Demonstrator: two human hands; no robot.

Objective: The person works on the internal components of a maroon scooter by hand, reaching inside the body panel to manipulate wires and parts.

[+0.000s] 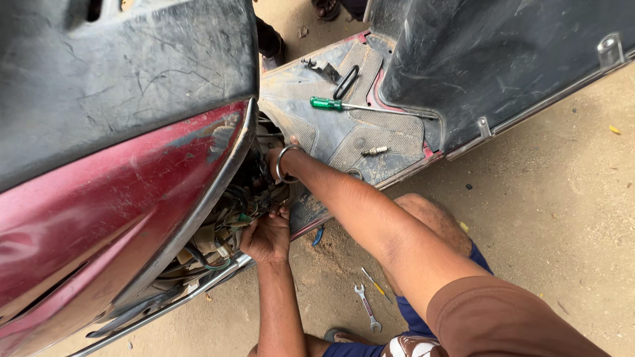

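A maroon and black scooter body panel (99, 185) is pulled away, exposing a tangle of wires and connectors (228, 218) behind it. My left hand (266, 235) reaches up into those wires with its fingers curled among them. My right hand (274, 162), with a metal bangle on the wrist, goes deeper behind the panel edge; its fingers are hidden inside. What either hand grips cannot be made out.
On the scooter footboard (390, 135) lie a green-handled screwdriver (344, 105), a spark plug (374, 151), a black loop and a small metal bracket. A spanner (368, 308) and a yellow-handled screwdriver (375, 284) rest on the sandy ground by my knee. Another person's feet stand at the top.
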